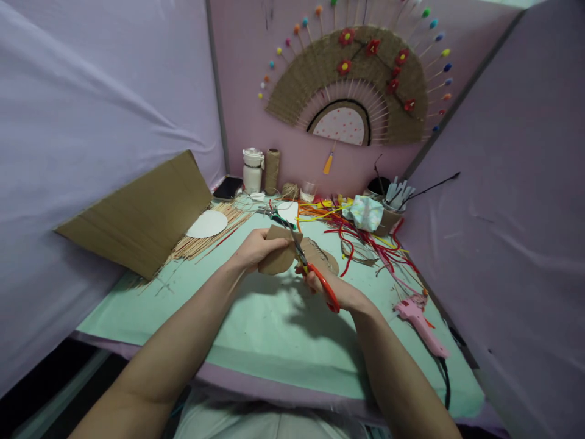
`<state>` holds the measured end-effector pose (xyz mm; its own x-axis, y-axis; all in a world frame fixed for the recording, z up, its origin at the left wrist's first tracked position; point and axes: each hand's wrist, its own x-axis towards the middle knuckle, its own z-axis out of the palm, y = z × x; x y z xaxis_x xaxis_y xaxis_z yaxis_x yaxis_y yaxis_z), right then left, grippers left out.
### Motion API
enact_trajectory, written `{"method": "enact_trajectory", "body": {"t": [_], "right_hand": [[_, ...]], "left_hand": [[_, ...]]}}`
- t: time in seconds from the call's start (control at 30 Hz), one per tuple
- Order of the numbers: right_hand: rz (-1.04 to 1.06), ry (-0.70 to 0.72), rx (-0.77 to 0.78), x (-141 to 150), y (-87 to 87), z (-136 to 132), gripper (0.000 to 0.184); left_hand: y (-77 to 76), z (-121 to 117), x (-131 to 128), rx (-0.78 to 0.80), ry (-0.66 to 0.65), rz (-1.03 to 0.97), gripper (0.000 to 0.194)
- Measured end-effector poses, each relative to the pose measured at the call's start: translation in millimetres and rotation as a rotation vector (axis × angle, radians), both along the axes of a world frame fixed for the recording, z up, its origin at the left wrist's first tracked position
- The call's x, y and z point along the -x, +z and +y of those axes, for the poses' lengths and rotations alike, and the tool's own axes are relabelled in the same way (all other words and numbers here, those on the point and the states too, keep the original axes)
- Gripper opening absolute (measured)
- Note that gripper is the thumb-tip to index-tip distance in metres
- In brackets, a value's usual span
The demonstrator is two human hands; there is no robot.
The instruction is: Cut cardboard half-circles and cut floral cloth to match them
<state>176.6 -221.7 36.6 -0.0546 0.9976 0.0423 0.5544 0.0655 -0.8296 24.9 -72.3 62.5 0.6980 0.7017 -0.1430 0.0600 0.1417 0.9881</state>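
My left hand [256, 249] grips a brown cardboard piece [280, 256] above the green table [256, 329]. Red-handled scissors [315, 275] sit in my right hand [336, 291], their blades reaching up into the cardboard near its top edge. A second part of the cardboard [322, 256] sticks out to the right behind the scissors. Both hands hover over the middle of the table, close together.
A large cardboard sheet [141, 210] leans at the left beside thin sticks [205, 241] and a white disc [206, 224]. Red and yellow strips [365, 241], a cup of tools [393, 204] and a pink glue gun [420, 323] lie at the right. A fan decoration [351, 79] hangs on the back wall.
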Motion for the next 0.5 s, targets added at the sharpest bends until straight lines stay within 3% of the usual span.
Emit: {"method": "enact_trajectory", "body": {"t": [0.17, 0.5], "right_hand": [[-0.070, -0.025, -0.035, 0.8, 2.9, 1.4, 0.041], [-0.080, -0.013, -0.078, -3.2, -2.3, 0.1, 0.045]], "left_hand": [[1.4, -3.7, -2.3, -0.021, 0.037, -0.011, 0.032], [-1.6, -4.0, -2.3, 0.029, 0.019, -0.061, 0.036]]}}
